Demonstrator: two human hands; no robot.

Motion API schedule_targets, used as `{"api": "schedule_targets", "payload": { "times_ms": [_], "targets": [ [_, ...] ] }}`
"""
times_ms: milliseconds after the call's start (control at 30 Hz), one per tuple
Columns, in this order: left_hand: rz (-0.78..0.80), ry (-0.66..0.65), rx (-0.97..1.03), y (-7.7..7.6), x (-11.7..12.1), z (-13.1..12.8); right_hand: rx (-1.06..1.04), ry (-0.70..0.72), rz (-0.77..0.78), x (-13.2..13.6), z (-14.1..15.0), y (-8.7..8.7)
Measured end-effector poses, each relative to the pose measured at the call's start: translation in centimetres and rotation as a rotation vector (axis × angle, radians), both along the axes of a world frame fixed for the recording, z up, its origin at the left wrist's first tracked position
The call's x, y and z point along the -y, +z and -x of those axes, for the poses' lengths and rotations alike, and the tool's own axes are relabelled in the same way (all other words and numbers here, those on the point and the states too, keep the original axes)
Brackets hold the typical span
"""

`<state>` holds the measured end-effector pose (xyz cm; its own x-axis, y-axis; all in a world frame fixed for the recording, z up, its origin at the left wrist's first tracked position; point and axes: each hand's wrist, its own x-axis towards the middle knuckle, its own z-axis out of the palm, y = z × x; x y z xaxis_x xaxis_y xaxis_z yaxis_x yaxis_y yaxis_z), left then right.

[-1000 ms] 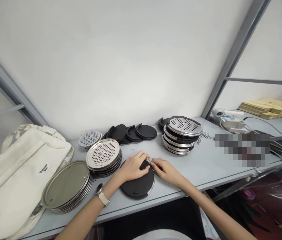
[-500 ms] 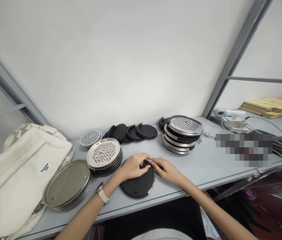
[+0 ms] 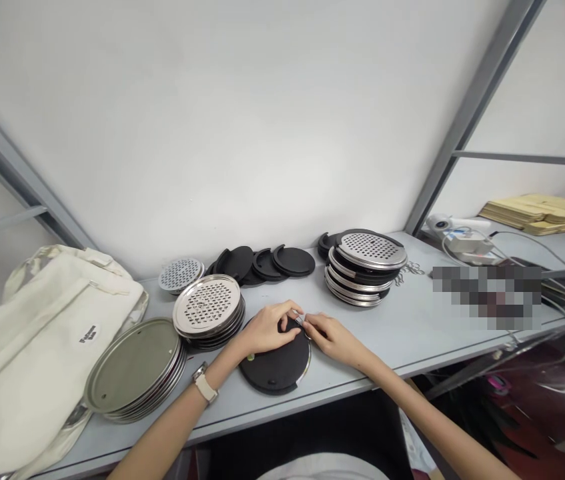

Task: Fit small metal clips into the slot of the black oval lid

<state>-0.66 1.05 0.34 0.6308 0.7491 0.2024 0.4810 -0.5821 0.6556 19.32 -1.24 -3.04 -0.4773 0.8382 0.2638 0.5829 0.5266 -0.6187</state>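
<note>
A flat black disc [image 3: 272,370] with a shiny metal rim lies at the front of the grey table. It looks like a black cover on a round metal plate. My left hand [image 3: 267,327] rests over its far side, thumb on the black face and fingers curled at the far edge. At that edge, my right hand [image 3: 331,339] pinches a small shiny metal piece [image 3: 299,320], apparently a wire hook; the fingertips partly hide it. Just left stands a stack of perforated metal grater plates [image 3: 207,305].
Olive-grey round plates [image 3: 132,367] are stacked beside a cream canvas bag [image 3: 47,353]. Black covers [image 3: 295,262] lie along the wall near a smaller perforated plate [image 3: 181,275]. Right of them stand stacked covered graters [image 3: 372,251] and loose metal hooks [image 3: 412,269]. Grey posts [image 3: 475,113] frame the table.
My left hand's fingers have lifted and arched slightly at the disc's far edge, widening the gap to the thumb. My right hand stays pinched there; the disc stays in place.
</note>
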Motion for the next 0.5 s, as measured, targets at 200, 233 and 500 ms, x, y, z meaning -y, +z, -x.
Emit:
{"api": "schedule_targets", "payload": {
  "times_ms": [200, 233, 500],
  "targets": [
    [-0.044, -0.030, -0.004, 0.09, -0.04, 0.13, -0.013, -0.011, 0.015, -0.01, -0.02, 0.11],
    [-0.069, -0.035, -0.018, 0.18, 0.04, 0.14, -0.018, -0.011, 0.018, 0.00, 0.00, 0.16],
    [-0.320, 0.201, -0.283, 0.11, 0.81, -0.20, -0.027, -0.013, 0.006, 0.09, 0.08, 0.34]
  ]
}}
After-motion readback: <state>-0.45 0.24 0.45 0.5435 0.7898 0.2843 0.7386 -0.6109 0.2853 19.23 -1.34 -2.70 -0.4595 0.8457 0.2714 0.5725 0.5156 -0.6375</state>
